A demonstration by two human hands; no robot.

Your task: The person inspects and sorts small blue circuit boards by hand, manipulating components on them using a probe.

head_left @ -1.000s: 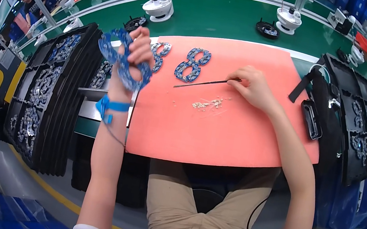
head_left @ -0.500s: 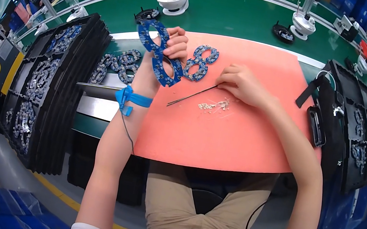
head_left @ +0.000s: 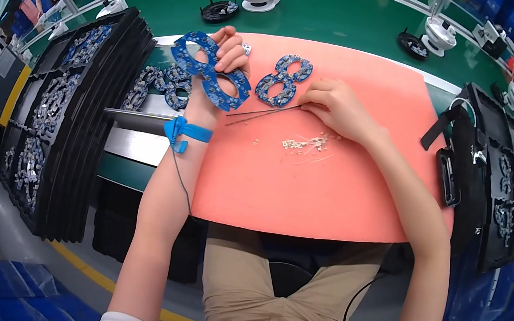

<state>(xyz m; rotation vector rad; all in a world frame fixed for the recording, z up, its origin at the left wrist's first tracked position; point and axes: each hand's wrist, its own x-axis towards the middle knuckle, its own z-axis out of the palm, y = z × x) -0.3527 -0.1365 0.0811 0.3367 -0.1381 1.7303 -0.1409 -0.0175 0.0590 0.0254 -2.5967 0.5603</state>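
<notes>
Big pink mat (head_left: 305,196) here, folks. Blue figure-eight circuit board (head_left: 208,71) is over its far-left corner, clutched in the left hand (head_left: 231,54). Second board (head_left: 285,79) lies flat between the hands. Right hand (head_left: 341,110) is pinching dark tweezers (head_left: 278,109), prongs apart; tiny pale bits (head_left: 304,143) scattered nearby.

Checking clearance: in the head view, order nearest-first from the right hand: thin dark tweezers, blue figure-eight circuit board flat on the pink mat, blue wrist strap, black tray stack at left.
1. Tweezers, in the right hand.
2. Flat circuit board, just left.
3. Wrist strap, farther left.
4. Tray stack, leftmost.
</notes>
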